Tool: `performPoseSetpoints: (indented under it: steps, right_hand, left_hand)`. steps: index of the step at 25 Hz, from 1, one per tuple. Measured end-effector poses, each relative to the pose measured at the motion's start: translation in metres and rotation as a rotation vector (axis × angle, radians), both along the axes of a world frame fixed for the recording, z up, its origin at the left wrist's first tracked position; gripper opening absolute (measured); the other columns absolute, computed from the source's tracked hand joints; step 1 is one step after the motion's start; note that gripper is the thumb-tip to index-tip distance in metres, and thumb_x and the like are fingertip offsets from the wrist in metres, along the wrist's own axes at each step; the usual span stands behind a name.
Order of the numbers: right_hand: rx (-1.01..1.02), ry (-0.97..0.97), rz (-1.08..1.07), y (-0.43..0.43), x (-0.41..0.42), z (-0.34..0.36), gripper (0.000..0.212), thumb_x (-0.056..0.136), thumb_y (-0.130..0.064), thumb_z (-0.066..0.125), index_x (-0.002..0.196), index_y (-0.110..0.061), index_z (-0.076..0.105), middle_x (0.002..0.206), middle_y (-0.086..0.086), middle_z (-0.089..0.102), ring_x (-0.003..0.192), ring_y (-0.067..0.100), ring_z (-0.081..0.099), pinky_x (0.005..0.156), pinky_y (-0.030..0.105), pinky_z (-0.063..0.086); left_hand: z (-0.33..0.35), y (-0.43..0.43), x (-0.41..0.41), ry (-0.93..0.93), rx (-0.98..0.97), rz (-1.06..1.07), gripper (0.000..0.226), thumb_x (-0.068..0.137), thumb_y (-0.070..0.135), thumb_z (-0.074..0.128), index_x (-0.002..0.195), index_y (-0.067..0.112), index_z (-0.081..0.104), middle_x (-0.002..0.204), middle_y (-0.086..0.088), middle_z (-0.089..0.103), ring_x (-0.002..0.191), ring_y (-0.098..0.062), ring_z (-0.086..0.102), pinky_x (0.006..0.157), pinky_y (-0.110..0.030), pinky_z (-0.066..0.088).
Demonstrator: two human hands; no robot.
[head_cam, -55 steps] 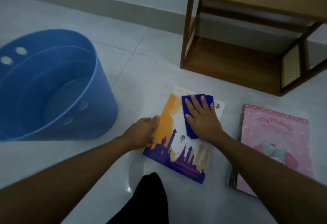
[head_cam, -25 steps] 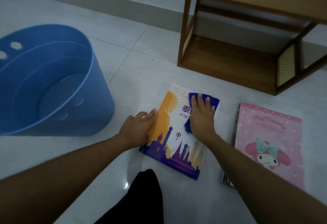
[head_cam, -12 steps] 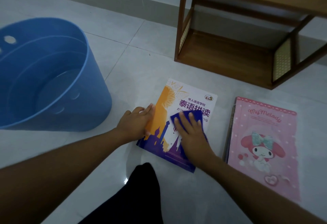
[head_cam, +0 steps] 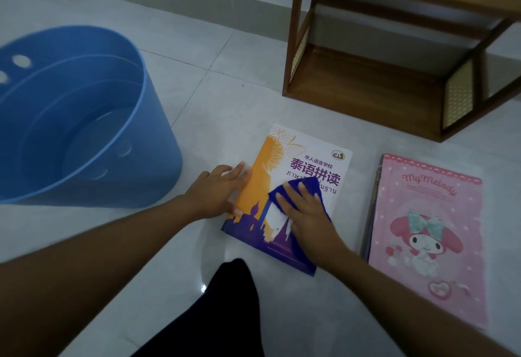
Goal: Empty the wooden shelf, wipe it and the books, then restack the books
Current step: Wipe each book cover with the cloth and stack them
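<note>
Pressing blue cloth (head_cam: pixel 309 186) flat onto Thai-language textbook (head_cam: pixel 304 156) with right hand (head_cam: pixel 310 218), fingers straight. Bracing textbook's left edge with left hand (head_cam: pixel 214 193), fingers extended, hands apart. Just right of right hand: pink My Melody book (head_cam: pixel 428 215). Beyond both: wooden shelf (head_cam: pixel 366 86). Left of left hand: blue bucket (head_cam: pixel 158 142).

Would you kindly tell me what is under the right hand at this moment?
Under the right hand lies a blue cloth, pressed flat on the book. The cover art beneath the cloth and hand is hidden; the title above them shows.
</note>
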State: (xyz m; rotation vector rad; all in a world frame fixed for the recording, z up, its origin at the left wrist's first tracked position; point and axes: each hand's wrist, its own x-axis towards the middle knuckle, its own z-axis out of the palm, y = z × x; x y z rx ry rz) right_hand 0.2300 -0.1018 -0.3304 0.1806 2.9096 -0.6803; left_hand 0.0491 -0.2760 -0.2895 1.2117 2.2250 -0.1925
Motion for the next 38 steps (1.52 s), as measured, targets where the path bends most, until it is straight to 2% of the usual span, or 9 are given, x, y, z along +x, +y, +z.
performPoseSetpoints:
  steps: [2, 5, 10, 14, 20, 25, 31, 36, 38]
  right_hand:
    - [0.028, 0.067, -0.141, -0.028, -0.008, 0.001, 0.082, 0.081, -0.012, 0.073, 0.150, -0.015, 0.027, 0.159, 0.007, 0.018, 0.144, 0.029, 0.002, 0.115, 0.057, 0.018]
    - [0.141, 0.105, 0.001, -0.049, -0.011, -0.012, 0.109, 0.036, -0.022, 0.097, 0.133, -0.010, 0.048, 0.141, 0.014, 0.051, 0.127, 0.042, 0.047, 0.097, 0.055, 0.034]
    - [0.077, 0.257, 0.533, -0.040, -0.014, -0.012, 0.076, 0.071, -0.012, 0.080, 0.140, -0.015, 0.046, 0.150, 0.008, 0.041, 0.140, 0.034, 0.032, 0.111, 0.051, 0.028]
    - [0.057, 0.213, 0.331, -0.031, -0.031, -0.007, 0.074, 0.064, -0.009, 0.084, 0.132, -0.012, 0.056, 0.142, 0.011, 0.049, 0.135, 0.037, 0.040, 0.106, 0.054, 0.035]
    - [0.069, 0.266, 0.674, -0.004, -0.051, -0.005, 0.047, 0.086, -0.012, 0.054, 0.133, -0.013, 0.056, 0.139, 0.007, 0.052, 0.137, 0.033, 0.037, 0.112, 0.047, 0.025]
    - [0.067, 0.176, 0.500, 0.030, -0.086, 0.003, 0.047, 0.091, -0.013, 0.051, 0.138, -0.015, 0.050, 0.146, 0.006, 0.045, 0.143, 0.028, 0.028, 0.116, 0.045, 0.015]
    - [0.152, 0.050, -0.110, 0.023, -0.121, 0.013, 0.061, 0.096, -0.011, 0.044, 0.151, -0.017, 0.018, 0.159, 0.005, 0.015, 0.148, 0.028, 0.004, 0.118, 0.048, 0.009]
    - [0.203, 0.018, -0.045, 0.032, -0.084, 0.011, 0.062, 0.101, -0.018, 0.037, 0.154, -0.021, 0.005, 0.161, 0.002, 0.005, 0.148, 0.027, -0.003, 0.118, 0.044, 0.005]
    - [0.209, -0.002, -0.173, 0.056, -0.074, 0.013, 0.062, 0.100, -0.017, 0.039, 0.153, -0.020, 0.008, 0.161, 0.004, 0.008, 0.148, 0.028, 0.001, 0.118, 0.046, 0.008]
  left_hand:
    - [-0.001, -0.004, -0.003, -0.096, -0.049, -0.024, 0.115, 0.078, 0.053, 0.068, 0.149, 0.024, -0.019, 0.159, 0.002, -0.019, 0.146, -0.026, -0.007, 0.114, -0.047, 0.018]
    - [-0.003, -0.010, 0.003, -0.096, -0.048, -0.068, 0.128, 0.073, 0.047, 0.076, 0.146, 0.021, -0.026, 0.159, 0.003, -0.019, 0.146, -0.026, -0.008, 0.114, -0.045, 0.015]
    - [-0.008, -0.018, 0.006, -0.001, 0.019, -0.058, 0.124, 0.072, 0.045, 0.076, 0.148, 0.025, -0.019, 0.159, 0.007, -0.018, 0.146, -0.024, -0.003, 0.113, -0.045, 0.017]
    - [-0.008, -0.018, 0.004, -0.027, 0.011, -0.048, 0.124, 0.071, 0.047, 0.076, 0.149, 0.026, -0.019, 0.159, 0.006, -0.020, 0.146, -0.025, -0.007, 0.113, -0.045, 0.015]
    - [-0.010, -0.017, 0.005, -0.045, 0.003, -0.045, 0.125, 0.072, 0.047, 0.076, 0.149, 0.022, -0.020, 0.158, 0.005, -0.023, 0.146, -0.025, -0.008, 0.114, -0.044, 0.015]
    - [-0.006, -0.016, 0.004, -0.067, 0.015, -0.040, 0.124, 0.072, 0.046, 0.076, 0.149, 0.022, -0.019, 0.157, 0.003, -0.024, 0.146, -0.026, -0.009, 0.114, -0.045, 0.016]
    - [-0.010, -0.010, 0.006, -0.043, 0.012, -0.136, 0.125, 0.073, 0.051, 0.074, 0.148, 0.021, -0.022, 0.157, 0.002, -0.025, 0.147, -0.025, -0.012, 0.116, -0.046, 0.016]
    - [-0.005, -0.006, 0.009, -0.017, -0.005, -0.145, 0.122, 0.075, 0.050, 0.073, 0.149, 0.017, -0.019, 0.157, 0.000, -0.024, 0.147, -0.021, -0.015, 0.117, -0.044, 0.012]
    - [-0.007, -0.007, 0.009, -0.011, -0.023, -0.141, 0.124, 0.074, 0.051, 0.073, 0.148, 0.017, -0.020, 0.157, 0.000, -0.025, 0.147, -0.021, -0.015, 0.116, -0.045, 0.012]
